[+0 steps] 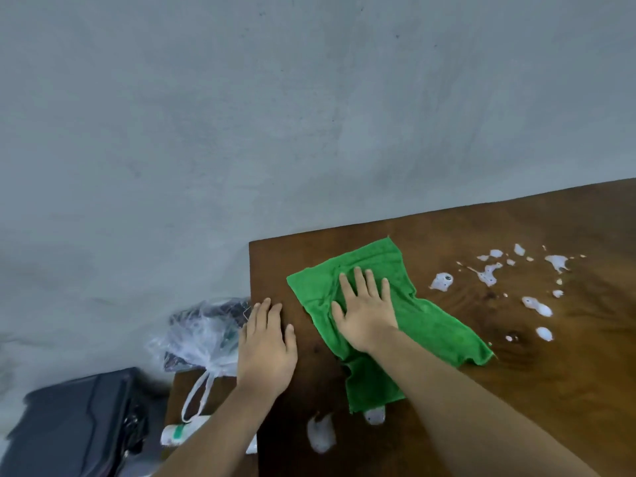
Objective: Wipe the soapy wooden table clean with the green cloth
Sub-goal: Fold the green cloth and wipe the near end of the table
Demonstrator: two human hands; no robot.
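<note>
A green cloth lies spread and rumpled on the dark wooden table, near its far left corner. My right hand presses flat on the cloth's left part, fingers apart and pointing away from me. My left hand rests flat on the table's left edge, beside the cloth and not touching it, holding nothing. White soap foam blobs are scattered to the right of the cloth. Two more foam patches sit near the cloth's front corner.
A grey wall rises behind the table. Left of the table, lower down, a clear plastic bag with dark contents lies on a smaller wooden surface. A white and green item lies there too. A dark case stands at the far left.
</note>
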